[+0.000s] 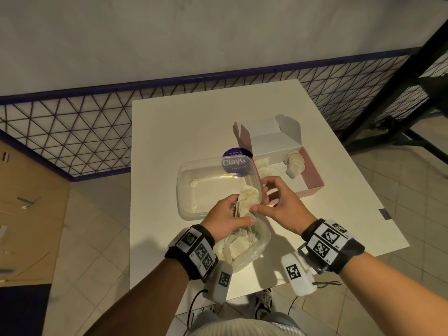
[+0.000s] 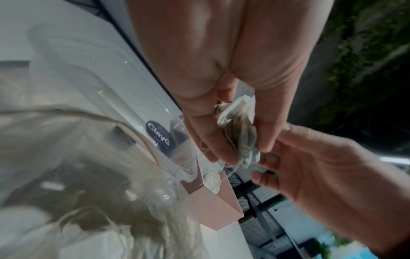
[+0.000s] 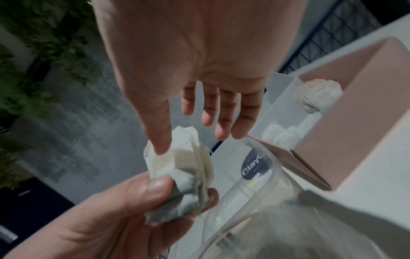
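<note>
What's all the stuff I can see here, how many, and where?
table: one, white, centre
tub: one, clear, mid-table
box: one, pink, right of tub
loose tea bags: several, cream, inside box
plastic bag: one, clear, table's near edge
sticker: one, purple, tub's far corner
tea bag bunch: one, cream, over tub's near rim
cartons: count unclear, brown, floor left
left hand: grips bunch
right hand: thumb touches bunch

Setting: tiled corner beside a railing, like a balcony or landing; kind of building unclear. Evidence: small white tabletop against a wire-mesh railing with blue top rail; beige floor tiles; brown cardboard cartons at left; black metal stand at right; plain grey wall beyond; green foliage in the wrist views.
</note>
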Motion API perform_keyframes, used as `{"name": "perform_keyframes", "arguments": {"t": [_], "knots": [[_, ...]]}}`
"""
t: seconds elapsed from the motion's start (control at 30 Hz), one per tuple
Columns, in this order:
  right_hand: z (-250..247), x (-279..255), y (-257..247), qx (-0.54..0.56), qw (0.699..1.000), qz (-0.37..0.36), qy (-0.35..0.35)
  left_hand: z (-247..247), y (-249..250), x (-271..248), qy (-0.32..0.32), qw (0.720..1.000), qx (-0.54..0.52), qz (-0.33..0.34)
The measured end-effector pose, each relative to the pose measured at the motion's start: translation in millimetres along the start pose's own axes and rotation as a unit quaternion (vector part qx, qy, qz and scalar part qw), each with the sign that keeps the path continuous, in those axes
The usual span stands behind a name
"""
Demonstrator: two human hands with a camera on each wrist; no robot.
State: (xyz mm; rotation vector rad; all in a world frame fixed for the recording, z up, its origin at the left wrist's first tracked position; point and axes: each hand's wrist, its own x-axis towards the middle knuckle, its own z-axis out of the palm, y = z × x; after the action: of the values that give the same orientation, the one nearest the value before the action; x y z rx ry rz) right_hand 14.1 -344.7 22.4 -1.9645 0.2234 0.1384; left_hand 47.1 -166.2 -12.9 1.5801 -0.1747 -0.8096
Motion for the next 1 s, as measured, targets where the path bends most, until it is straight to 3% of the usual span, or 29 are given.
{"name": "perform_keyframes", "arguments": {"t": [0.13, 0.23, 0.37, 0.43, 0.5, 0.57, 0.87, 1.0], "knots": [[-6.7, 7.8, -4.5, -0.134, 0.985, -0.054, -0.091, 8.1, 4.6, 3.1, 0.006, 0.991, 0.130, 0.033], [-7.1, 10.5, -3.1, -0.195, 0.974, -0.074, -0.093, 12.4, 7.1, 4.5, 0.042, 0.985, 0.160, 0.049], [-9.2, 9.1, 0.7, -0.135, 0.984, -0.095, -0.064, 8.0, 10.9, 3.7, 0.043, 0.997, 0.057, 0.030], [-12.7, 9.0, 1.0, -0.080, 0.991, -0.095, -0.043, 4.4, 17.1, 1.9, 0.051, 0.995, -0.086, -0.002], [-14.7, 9.1, -1.1, -0.033, 0.995, -0.089, -0.034, 2.7, 20.6, 3.5, 0.061, 0.959, -0.269, -0.067], [-13.8, 10.2, -3.2, -0.028, 0.994, -0.091, -0.047, 4.1, 22.3, 5.7, 0.050, 0.920, -0.371, -0.119], [-9.8, 12.4, -6.4, -0.092, 0.987, -0.106, -0.076, 28.3, 28.6, 10.0, 0.077, 0.913, -0.378, -0.131], [-10.3, 15.6, -5.5, -0.124, 0.981, -0.125, -0.081, 27.0, 29.1, 11.9, 0.060, 0.912, -0.385, -0.130]]}}
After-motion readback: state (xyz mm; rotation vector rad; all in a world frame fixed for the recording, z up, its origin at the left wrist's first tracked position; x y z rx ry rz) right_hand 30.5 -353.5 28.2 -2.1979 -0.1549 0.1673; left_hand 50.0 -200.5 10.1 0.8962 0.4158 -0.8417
